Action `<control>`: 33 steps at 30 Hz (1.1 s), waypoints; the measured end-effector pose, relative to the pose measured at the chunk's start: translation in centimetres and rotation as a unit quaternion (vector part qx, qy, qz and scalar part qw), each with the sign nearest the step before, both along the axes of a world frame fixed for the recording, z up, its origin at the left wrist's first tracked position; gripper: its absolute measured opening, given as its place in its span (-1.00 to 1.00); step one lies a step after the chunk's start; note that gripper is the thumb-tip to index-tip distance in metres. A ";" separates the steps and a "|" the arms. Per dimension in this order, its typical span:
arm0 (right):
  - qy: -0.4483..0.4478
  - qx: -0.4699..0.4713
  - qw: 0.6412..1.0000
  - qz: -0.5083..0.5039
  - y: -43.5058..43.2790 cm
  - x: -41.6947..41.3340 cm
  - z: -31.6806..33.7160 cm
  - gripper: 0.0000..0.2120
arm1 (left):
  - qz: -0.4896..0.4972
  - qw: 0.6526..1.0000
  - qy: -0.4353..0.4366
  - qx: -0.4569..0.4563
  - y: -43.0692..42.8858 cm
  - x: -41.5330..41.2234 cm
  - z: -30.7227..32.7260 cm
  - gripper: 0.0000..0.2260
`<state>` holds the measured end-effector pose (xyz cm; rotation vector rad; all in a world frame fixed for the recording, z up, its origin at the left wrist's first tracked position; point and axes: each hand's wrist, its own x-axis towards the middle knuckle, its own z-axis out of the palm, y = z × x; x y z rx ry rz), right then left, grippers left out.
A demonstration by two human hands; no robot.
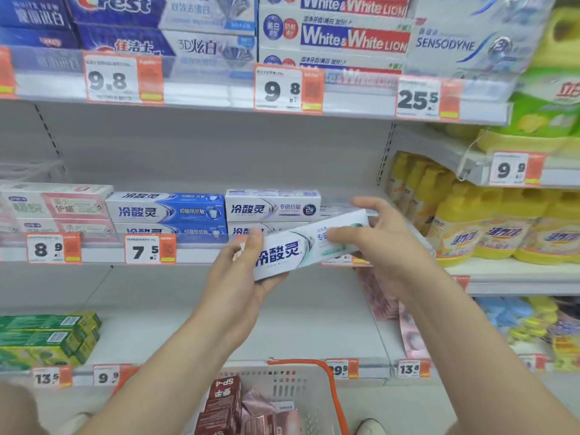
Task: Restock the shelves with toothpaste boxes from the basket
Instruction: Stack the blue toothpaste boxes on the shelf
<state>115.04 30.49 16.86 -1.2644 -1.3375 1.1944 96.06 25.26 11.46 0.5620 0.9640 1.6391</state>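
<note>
A white toothpaste box (295, 246) with blue lettering and green accents is held tilted in front of the middle shelf (103, 255). My left hand (241, 271) grips its lower left end from below. My right hand (379, 237) holds its upper right end, thumb across the front. Behind it stand stacked white boxes of the same brand (272, 205) and blue ones (166, 208). The white basket (301, 390) with an orange handle sits low in the middle, holding dark red and pink boxes (224, 403).
Pink-white boxes (56, 205) fill the middle shelf's left. Green boxes (47, 337) lie on the lower shelf's left. Yellow detergent bottles (502, 227) stand on the neighbouring shelf to the right. The top shelf carries rows of toothpaste boxes (351, 39). Pink packs (408, 328) hang low right.
</note>
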 end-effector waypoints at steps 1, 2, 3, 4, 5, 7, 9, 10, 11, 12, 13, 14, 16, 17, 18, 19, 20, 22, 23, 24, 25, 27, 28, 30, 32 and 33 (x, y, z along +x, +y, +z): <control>-0.038 0.040 0.998 0.007 0.0 1.1 0.3 -0.31 | 0.003 1.000 0.025 0.010 0.5 0.4 0.5 -0.63; -0.091 0.085 0.992 0.018 0.1 2.1 0.5 -0.31 | 0.004 0.999 0.050 0.020 1.1 0.9 1.3 -0.64; -0.167 0.130 0.977 0.022 0.4 3.2 0.6 -0.37 | 0.002 0.997 0.075 0.031 1.7 1.4 2.1 -0.66; -0.256 0.165 0.952 0.017 0.8 4.0 0.6 -0.42 | -0.003 0.994 0.103 0.042 2.4 1.9 2.9 -0.68; -0.342 0.183 0.922 0.008 1.0 4.5 0.5 -0.42 | -0.008 0.990 0.129 0.052 3.1 2.4 3.7 -0.70; -0.458 0.212 0.863 -0.034 1.6 5.1 0.3 -0.37 | -0.015 0.981 0.180 0.075 4.5 3.2 4.9 -0.73; -0.502 0.272 0.819 -0.063 2.2 5.5 0.3 -0.38 | -0.023 0.967 0.232 0.100 5.8 4.0 5.5 -0.74; -0.506 0.297 0.807 -0.066 2.5 5.6 0.3 -0.43 | -0.032 0.961 0.252 0.113 6.3 4.4 5.7 -0.75; -0.505 0.314 0.801 -0.064 2.9 5.7 0.3 -0.50 | -0.043 0.956 0.263 0.123 6.9 4.8 5.8 -0.75; -0.500 0.329 0.799 -0.063 3.3 5.7 0.2 -0.56 | -0.055 0.953 0.269 0.131 7.4 5.1 5.8 -0.75; -0.492 0.341 0.798 -0.071 3.8 5.7 0.2 -0.60 | -0.064 0.947 0.281 0.141 8.0 5.2 5.9 -0.74; -0.484 0.352 0.796 -0.088 4.4 5.7 0.0 -0.63 | -0.066 0.935 0.313 0.154 8.6 5.2 5.9 -0.72; -0.475 0.363 0.789 -0.140 5.7 6.2 -0.5 -0.65 | -0.027 0.872 0.450 0.192 9.7 4.4 5.8 -0.65; -0.480 0.359 0.783 -0.169 6.4 6.6 -0.8 -0.64 | 0.010 0.823 0.527 0.211 10.3 3.9 5.7 -0.61; -0.489 0.347 0.777 -0.192 7.2 6.9 -1.1 -0.61 | 0.051 0.774 0.588 0.230 10.8 3.2 5.7 -0.59; -0.500 0.331 0.774 -0.203 7.9 7.2 -1.3 -0.59 | 0.088 0.726 0.639 0.238 11.2 2.6 5.5 -0.60; -0.511 0.315 0.774 -0.200 8.6 7.3 -1.6 -0.58 | 0.119 0.677 0.688 0.234 11.5 2.1 5.2 -0.63; -0.524 0.284 0.785 -0.168 9.5 7.0 -2.0 -0.58 | 0.136 0.569 0.789 0.185 11.8 1.4 4.3 -0.61; -0.526 0.271 0.792 -0.147 9.8 6.7 -2.2 -0.59 | 0.120 0.522 0.831 0.148 11.9 1.2 3.7 -0.56; -0.530 0.259 0.797 -0.126 10.1 6.4 -2.4 -0.60 | 0.095 0.487 0.861 0.109 12.0 1.0 3.1 -0.50; -0.535 0.249 0.800 -0.106 10.2 5.9 -2.6 -0.61 | 0.072 0.467 0.878 0.076 12.2 0.8 2.5 -0.45; -0.546 0.235 0.800 -0.083 10.5 5.1 -3.0 -0.61 | 0.046 0.452 0.890 0.045 12.6 0.2 1.6 -0.39; -0.549 0.231 0.799 -0.080 10.7 4.7 -3.1 -0.60 | 0.040 0.450 0.891 0.045 12.9 -0.1 1.4 -0.37; -0.549 0.224 0.801 -0.081 11.1 4.6 -3.2 -0.60 | 0.034 0.458 0.886 0.062 13.4 -0.7 0.9 -0.37; -0.547 0.215 0.805 -0.076 11.5 4.7 -3.1 -0.59 | 0.033 0.478 0.873 0.089 13.8 -1.3 0.4 -0.39; -0.547 0.211 0.806 -0.075 11.7 4.7 -3.0 -0.59 | 0.037 0.486 0.867 0.102 13.9 -1.6 0.2 -0.39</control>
